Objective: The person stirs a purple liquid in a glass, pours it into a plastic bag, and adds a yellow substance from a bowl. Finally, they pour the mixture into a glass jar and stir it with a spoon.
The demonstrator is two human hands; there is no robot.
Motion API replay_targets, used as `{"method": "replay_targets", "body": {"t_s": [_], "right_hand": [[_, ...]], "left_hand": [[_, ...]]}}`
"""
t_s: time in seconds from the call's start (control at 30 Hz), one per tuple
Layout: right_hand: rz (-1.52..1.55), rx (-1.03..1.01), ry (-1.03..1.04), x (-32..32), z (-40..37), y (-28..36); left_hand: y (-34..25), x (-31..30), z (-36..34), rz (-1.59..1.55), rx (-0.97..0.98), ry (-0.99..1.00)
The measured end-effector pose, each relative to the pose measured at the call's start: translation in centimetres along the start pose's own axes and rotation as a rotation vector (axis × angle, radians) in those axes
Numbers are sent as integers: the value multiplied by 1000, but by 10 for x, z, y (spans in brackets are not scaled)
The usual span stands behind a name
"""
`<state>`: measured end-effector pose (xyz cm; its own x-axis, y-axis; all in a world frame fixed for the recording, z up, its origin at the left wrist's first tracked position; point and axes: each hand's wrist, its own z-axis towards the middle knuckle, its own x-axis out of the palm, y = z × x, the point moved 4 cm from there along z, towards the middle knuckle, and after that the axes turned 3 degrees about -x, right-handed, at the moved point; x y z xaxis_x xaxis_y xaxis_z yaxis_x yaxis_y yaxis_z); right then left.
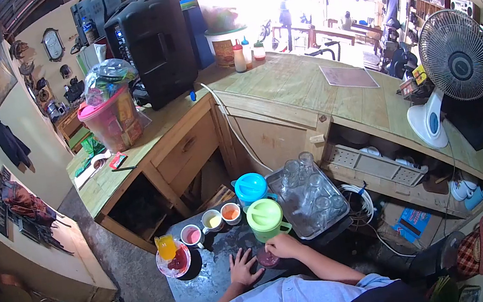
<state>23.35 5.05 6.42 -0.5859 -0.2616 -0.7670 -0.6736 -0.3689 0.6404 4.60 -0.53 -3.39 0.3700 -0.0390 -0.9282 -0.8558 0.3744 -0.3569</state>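
My left hand point(243, 268) lies on the dark tabletop with its fingers spread, beside a small dark-red round object point(267, 258) whose kind I cannot make out. At the right edge of that object my right hand point(283, 246) is closed with curled fingers; what it holds, if anything, is hidden. Just beyond stands a green lidded pitcher point(265, 219), with a blue lidded pitcher point(251, 188) behind it. Three cups stand in a row further left: one with pink contents point(192, 236), one pale yellow point(212, 220), one orange point(231, 214).
A metal tray point(297, 220) of upturned glasses point(316, 193) sits right of the pitchers. At the table's left edge, a plate point(168, 270) bears something red beside a yellow-orange container point(166, 247). A wooden counter point(282, 85) with a fan point(457, 56) bounds the far side.
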Motion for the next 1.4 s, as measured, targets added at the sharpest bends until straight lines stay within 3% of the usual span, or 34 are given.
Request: {"method": "replay_targets", "body": {"t_s": [0.07, 0.2, 0.3, 0.37, 0.47, 0.57, 0.7, 0.8, 0.9, 0.97, 1.07, 1.2, 1.3, 1.37, 1.4], "right_hand": [[178, 17, -62, -7, -1, 8], [93, 59, -49, -10, -1, 6], [78, 1, 87, -2, 0, 4], [145, 67, -112, -9, 0, 9], [-19, 31, 5, -6, 1, 7], [178, 23, -13, -5, -1, 11], [79, 46, -115, -7, -1, 9], [4, 20, 49, 1, 0, 4], [222, 24, -125, -8, -1, 10], [6, 68, 1, -8, -2, 10], [155, 7, -22, -7, -2, 10], [116, 33, -103, -11, -2, 11], [44, 15, 76, 1, 0, 2], [226, 16, -130, -6, -1, 8], [224, 14, -129, -9, 0, 9]], "left_hand": [[1, 0, 1, -3, 2, -2], [1, 1, 0, 1, 0, 2], [1, 0, 0, 8, 3, 5], [1, 0, 2, 1, 2, -1], [1, 1, 0, 4, 2, 5], [1, 0, 1, 10, 11, -5], [0, -1, 1, -14, 8, -19], [0, -1, 1, -8, 12, -20], [2, 1, 2, -5, 15, -23], [2, 1, -1, -9, 15, -19], [2, 0, 0, -4, 15, -10], [1, -1, 0, -19, 13, -23], [2, 2, 0, -14, 13, -16], [2, 1, 2, -6, 10, -15], [2, 1, 2, -4, 7, -12]]}}
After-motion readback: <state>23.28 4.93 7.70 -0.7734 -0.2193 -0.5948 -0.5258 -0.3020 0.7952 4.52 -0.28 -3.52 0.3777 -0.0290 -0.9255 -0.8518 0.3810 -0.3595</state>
